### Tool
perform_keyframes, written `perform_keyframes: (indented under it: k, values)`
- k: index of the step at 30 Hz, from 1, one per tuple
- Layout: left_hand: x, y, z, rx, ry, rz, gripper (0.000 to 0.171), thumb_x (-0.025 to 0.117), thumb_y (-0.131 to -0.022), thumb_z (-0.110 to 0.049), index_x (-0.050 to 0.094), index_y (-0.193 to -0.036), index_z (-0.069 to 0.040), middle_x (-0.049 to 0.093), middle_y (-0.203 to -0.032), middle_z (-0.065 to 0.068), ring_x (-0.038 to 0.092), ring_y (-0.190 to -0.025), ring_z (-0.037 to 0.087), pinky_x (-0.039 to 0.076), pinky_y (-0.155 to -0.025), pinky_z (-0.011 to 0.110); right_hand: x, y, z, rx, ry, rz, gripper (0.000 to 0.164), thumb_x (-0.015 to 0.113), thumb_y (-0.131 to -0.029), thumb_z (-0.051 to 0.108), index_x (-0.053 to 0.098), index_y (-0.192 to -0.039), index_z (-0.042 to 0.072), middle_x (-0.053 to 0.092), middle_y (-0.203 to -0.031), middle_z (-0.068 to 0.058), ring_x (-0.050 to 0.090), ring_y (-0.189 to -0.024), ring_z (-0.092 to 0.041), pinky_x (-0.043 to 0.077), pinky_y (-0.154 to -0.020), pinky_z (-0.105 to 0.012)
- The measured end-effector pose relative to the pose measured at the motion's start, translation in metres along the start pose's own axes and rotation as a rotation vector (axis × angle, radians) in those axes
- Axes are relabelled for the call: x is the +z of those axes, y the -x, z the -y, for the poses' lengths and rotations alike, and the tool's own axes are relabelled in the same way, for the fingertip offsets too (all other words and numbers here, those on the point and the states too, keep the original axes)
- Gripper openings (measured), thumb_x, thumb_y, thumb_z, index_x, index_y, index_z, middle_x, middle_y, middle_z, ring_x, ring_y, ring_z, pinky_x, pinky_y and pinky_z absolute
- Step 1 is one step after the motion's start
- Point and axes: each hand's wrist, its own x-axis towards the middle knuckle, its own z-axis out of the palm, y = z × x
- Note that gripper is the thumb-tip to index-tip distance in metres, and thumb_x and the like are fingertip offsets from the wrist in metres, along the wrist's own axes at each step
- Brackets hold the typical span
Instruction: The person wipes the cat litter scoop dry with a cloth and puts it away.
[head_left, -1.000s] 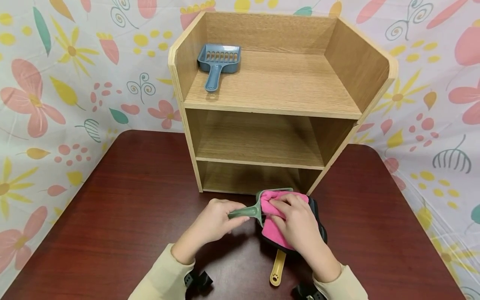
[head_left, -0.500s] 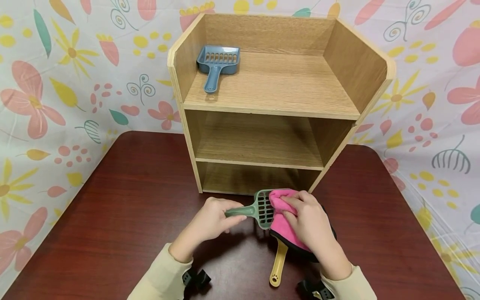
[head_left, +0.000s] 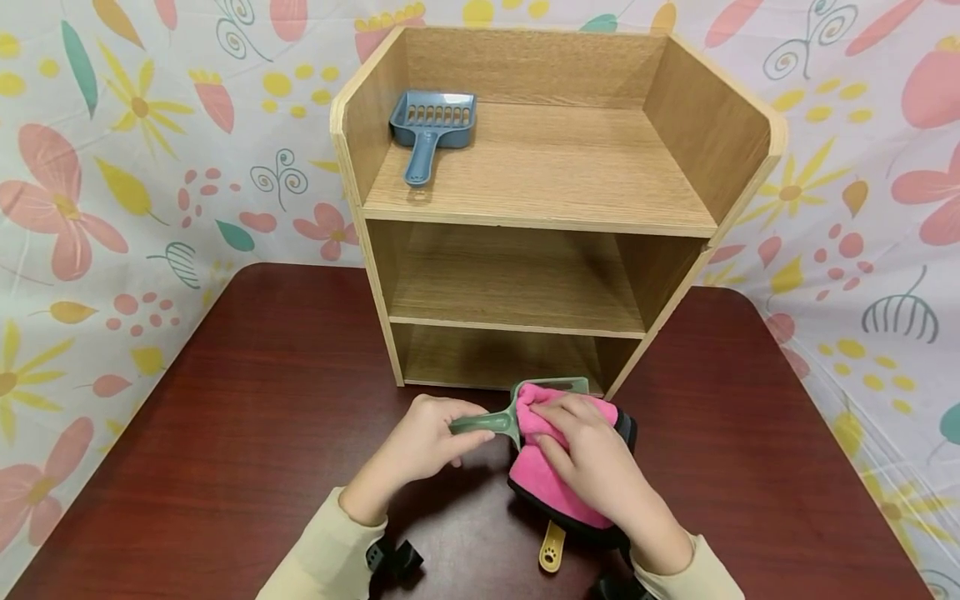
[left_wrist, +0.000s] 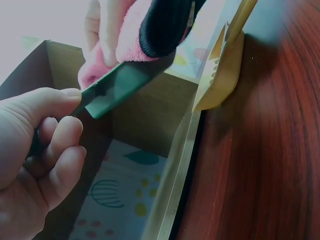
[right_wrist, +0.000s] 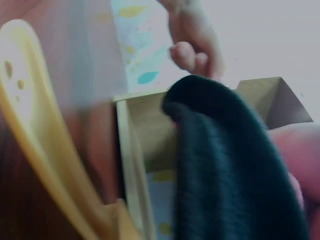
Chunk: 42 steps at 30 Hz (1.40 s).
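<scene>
My left hand (head_left: 423,437) pinches the handle of a green slotted litter scoop (head_left: 483,423) between thumb and fingers, holding it level above the table. On the scoop's head lies a pink cloth (head_left: 551,483) with black edging, bunched in the fingers of my right hand (head_left: 600,458). The cloth covers most of the slots; only the far rim of the head shows. In the left wrist view the cloth (left_wrist: 134,37) hangs over the scoop's edge. Below the cloth a yellow litter scoop (left_wrist: 225,75) lies on the table, with only its handle end visible in the head view.
A wooden shelf unit (head_left: 555,175) stands on the dark red table (head_left: 300,350) just beyond my hands. On its top level, at the left, sits a blue litter scoop (head_left: 431,125). A flower-patterned curtain (head_left: 150,217) hangs behind and at both sides.
My right hand slid the cloth rightward, baring the green scoop's slots, then brought it back left over them. The cloth now hides more of the yellow handle. My left hand stays nearly still.
</scene>
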Motion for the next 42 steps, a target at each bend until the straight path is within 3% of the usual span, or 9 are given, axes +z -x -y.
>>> perform_keyframes:
  k: [10, 19, 23, 27, 32, 35, 38, 42]
  values:
    - [0.001, -0.001, 0.000, 0.011, -0.044, 0.005, 0.013, 0.070, -0.084, -0.014, 0.073, -0.094, -0.007, 0.069, -0.067, 0.003, 0.051, -0.038, -0.003, 0.043, -0.038, 0.015, 0.007, -0.001, -0.011, 0.092, 0.099, -0.057, 0.025, 0.074, -0.076, 0.007, 0.072, -0.101, 0.012, 0.063, -0.096, -0.005, 0.063, -0.092, -0.025, 0.053, -0.074, -0.042]
    - [-0.003, 0.000, 0.002, -0.068, -0.025, 0.014, 0.013, 0.073, -0.082, -0.014, 0.073, -0.093, -0.009, 0.067, -0.063, 0.003, 0.055, -0.037, 0.008, 0.044, -0.038, 0.017, -0.002, -0.002, -0.025, 0.126, 0.100, -0.135, 0.022, 0.073, -0.077, 0.006, 0.072, -0.099, 0.009, 0.061, -0.088, -0.006, 0.059, -0.078, -0.022, 0.051, -0.066, -0.040]
    - [-0.003, 0.000, 0.005, -0.069, -0.055, 0.025, 0.019, 0.075, -0.080, -0.012, 0.070, -0.098, -0.009, 0.065, -0.063, 0.001, 0.049, -0.038, 0.000, 0.043, -0.038, 0.017, -0.010, -0.001, -0.028, 0.111, 0.051, -0.168, 0.025, 0.074, -0.076, 0.005, 0.072, -0.101, 0.007, 0.060, -0.087, -0.004, 0.054, -0.073, -0.015, 0.047, -0.063, -0.033]
    - [-0.003, 0.000, 0.007, 0.024, -0.173, 0.004, 0.021, 0.073, -0.082, -0.016, 0.067, -0.102, -0.011, 0.066, -0.069, -0.001, 0.046, -0.045, -0.006, 0.043, -0.044, 0.015, -0.022, 0.000, -0.030, 0.073, -0.059, -0.183, 0.027, 0.074, -0.076, 0.002, 0.072, -0.102, 0.006, 0.061, -0.089, 0.000, 0.053, -0.076, -0.009, 0.042, -0.065, -0.019]
    - [-0.003, 0.000, 0.009, 0.162, -0.395, -0.095, 0.021, 0.074, -0.081, -0.024, 0.070, -0.099, -0.015, 0.071, -0.087, -0.003, 0.059, -0.065, 0.005, 0.049, -0.061, 0.022, -0.028, 0.002, -0.027, -0.009, -0.194, -0.172, 0.032, 0.075, -0.073, -0.004, 0.072, -0.103, 0.007, 0.062, -0.091, 0.005, 0.053, -0.082, -0.004, 0.038, -0.071, -0.009]
    - [-0.002, 0.000, 0.011, 0.221, -0.440, -0.151, 0.021, 0.075, -0.080, -0.024, 0.071, -0.098, -0.014, 0.071, -0.090, -0.001, 0.063, -0.069, 0.009, 0.051, -0.062, 0.024, -0.020, 0.001, -0.019, -0.065, -0.196, -0.138, 0.032, 0.075, -0.074, 0.000, 0.072, -0.104, 0.009, 0.062, -0.093, 0.006, 0.053, -0.087, -0.006, 0.039, -0.077, -0.014]
    - [0.000, -0.001, 0.012, 0.297, -0.441, -0.189, 0.021, 0.075, -0.080, -0.021, 0.071, -0.098, -0.010, 0.071, -0.088, 0.001, 0.062, -0.067, 0.009, 0.050, -0.060, 0.022, -0.008, 0.000, -0.011, -0.095, -0.133, -0.093, 0.031, 0.076, -0.077, 0.011, 0.071, -0.108, 0.012, 0.063, -0.100, 0.004, 0.055, -0.097, -0.013, 0.040, -0.086, -0.028]
    - [-0.001, -0.001, 0.013, 0.382, -0.431, -0.232, 0.024, 0.076, -0.077, -0.016, 0.071, -0.098, -0.005, 0.072, -0.087, 0.004, 0.060, -0.065, 0.009, 0.049, -0.060, 0.018, 0.007, 0.000, -0.005, -0.085, -0.023, -0.057, 0.041, 0.076, -0.078, 0.025, 0.067, -0.117, 0.014, 0.061, -0.111, -0.001, 0.052, -0.105, -0.021, 0.037, -0.084, -0.041]
